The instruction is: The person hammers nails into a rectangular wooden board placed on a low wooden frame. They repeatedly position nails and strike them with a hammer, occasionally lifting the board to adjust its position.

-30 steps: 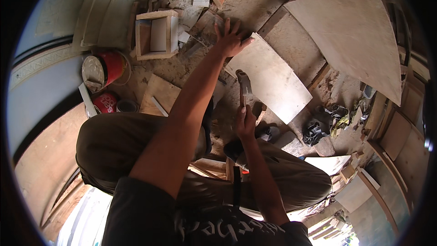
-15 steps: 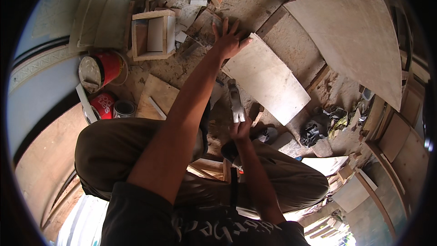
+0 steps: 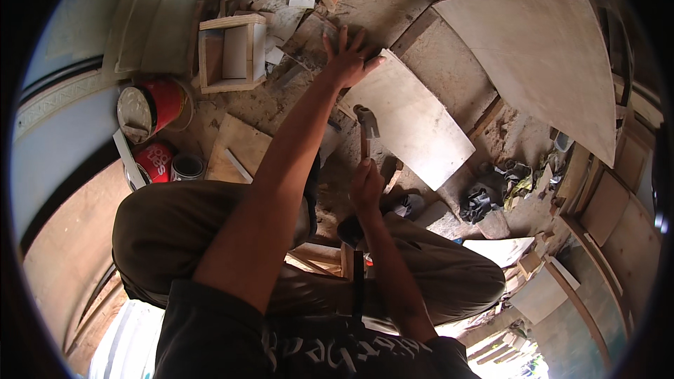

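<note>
A pale rectangular wooden board (image 3: 425, 130) lies slanted in front of me. My left hand (image 3: 347, 64) rests at its far left corner, fingers spread and thumb lying along the corner. My right hand (image 3: 367, 184) is wrapped around the handle of a claw hammer (image 3: 366, 125). The hammer's metal head appears over the board's near left edge; whether it touches cannot be made out. What supports the board underneath is hidden.
A small open wooden box (image 3: 232, 54) stands left of my left hand. Beyond my left knee are a red bucket (image 3: 150, 109), a red can (image 3: 156, 161) and a grey can (image 3: 188, 165). A large panel (image 3: 537, 49) leans at the right. Wood scraps litter the floor.
My right hand has risen away from my body, carrying the hammer forward, and its head has tilted over the board's edge. The left hand and the board stay practically in place.
</note>
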Action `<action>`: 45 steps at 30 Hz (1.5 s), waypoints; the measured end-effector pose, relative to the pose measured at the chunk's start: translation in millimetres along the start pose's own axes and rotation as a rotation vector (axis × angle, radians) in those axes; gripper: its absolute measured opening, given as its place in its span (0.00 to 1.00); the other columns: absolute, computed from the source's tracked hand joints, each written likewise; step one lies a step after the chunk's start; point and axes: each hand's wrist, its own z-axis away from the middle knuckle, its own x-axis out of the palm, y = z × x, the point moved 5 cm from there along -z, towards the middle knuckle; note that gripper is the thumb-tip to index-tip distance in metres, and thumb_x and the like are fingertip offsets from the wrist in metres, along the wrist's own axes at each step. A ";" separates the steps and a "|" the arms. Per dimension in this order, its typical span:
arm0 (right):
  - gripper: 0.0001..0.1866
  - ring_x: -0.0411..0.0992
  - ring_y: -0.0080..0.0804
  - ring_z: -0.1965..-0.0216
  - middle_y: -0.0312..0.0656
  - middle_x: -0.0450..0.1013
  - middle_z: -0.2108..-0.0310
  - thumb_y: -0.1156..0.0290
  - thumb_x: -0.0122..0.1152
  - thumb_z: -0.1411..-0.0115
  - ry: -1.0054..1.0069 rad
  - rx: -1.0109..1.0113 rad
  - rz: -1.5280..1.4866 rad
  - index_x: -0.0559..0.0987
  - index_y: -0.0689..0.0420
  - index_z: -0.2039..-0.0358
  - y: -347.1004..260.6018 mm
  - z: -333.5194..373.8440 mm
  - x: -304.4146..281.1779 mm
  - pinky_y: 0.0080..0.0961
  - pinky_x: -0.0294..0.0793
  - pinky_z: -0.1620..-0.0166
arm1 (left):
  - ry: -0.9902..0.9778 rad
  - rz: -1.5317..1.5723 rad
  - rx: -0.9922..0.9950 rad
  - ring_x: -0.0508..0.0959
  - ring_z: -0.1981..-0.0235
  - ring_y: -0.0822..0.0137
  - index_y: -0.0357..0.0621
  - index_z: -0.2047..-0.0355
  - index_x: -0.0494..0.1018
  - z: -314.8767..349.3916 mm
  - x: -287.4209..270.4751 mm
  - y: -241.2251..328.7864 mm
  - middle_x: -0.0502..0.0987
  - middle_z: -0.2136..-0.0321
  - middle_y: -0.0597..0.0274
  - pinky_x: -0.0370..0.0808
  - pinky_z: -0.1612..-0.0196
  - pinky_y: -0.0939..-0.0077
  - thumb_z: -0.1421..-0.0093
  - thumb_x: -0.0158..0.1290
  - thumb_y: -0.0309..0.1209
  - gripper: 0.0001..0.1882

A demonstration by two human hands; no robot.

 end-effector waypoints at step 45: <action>0.21 0.70 0.29 0.79 0.35 0.72 0.75 0.50 0.51 0.34 0.011 -0.167 -0.347 0.73 0.57 0.67 14.2 16.4 -1.4 0.26 0.62 0.79 | 0.060 0.089 0.027 0.26 0.29 0.47 0.59 0.32 0.55 -0.6 -3.8 5.3 0.42 0.29 0.62 0.19 0.38 0.27 0.39 0.27 0.70 0.43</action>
